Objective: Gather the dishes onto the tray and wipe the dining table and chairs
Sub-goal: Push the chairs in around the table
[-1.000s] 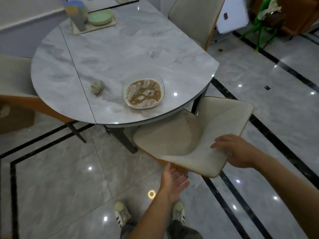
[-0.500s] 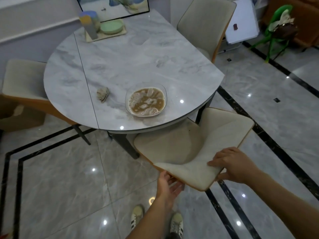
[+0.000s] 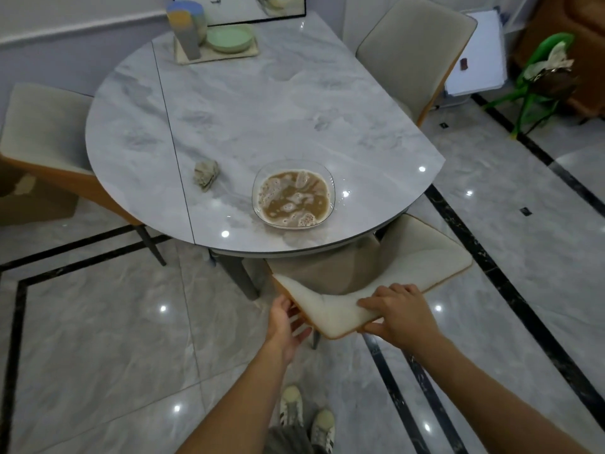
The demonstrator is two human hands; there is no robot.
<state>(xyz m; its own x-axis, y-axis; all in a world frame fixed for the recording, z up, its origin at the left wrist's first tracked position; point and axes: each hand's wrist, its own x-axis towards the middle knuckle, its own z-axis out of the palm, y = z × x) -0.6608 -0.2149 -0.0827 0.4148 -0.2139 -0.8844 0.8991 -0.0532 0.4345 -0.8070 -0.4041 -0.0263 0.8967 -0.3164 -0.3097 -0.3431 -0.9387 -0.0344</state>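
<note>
Since a second ago the near chair (image 3: 422,257) has slid further under the near edge of the counter (image 3: 262,109), so most of its seat now lies hidden beneath the marble top, and both hands have gone forward with it. The right-hand grip (image 3: 397,314) is closed on the top of the backrest, fingers over the front face and thumb under the rim. The left-hand grip (image 3: 284,322) holds nothing; its straight fingers press against the back of the backrest's left side. The step in hand looks to be tucking this chair in, and it seems nearly done. Gathering is unfinished: a clear glass bowl (image 3: 293,194) stands close to the near edge, partly filled with brown foamy liquid, well apart from the beige tray (image 3: 229,56) at the far edge. On that tray stand a pale green dish (image 3: 230,37), whose contents cannot be seen, and a tall tumbler (image 3: 186,27) with a blue-and-orange top. A crumpled cloth (image 3: 205,174) lies left of the bowl, beside the seam in the top. The next move calls for letting go of the chair and lifting the bowl level, since its liquid could slop.
</note>
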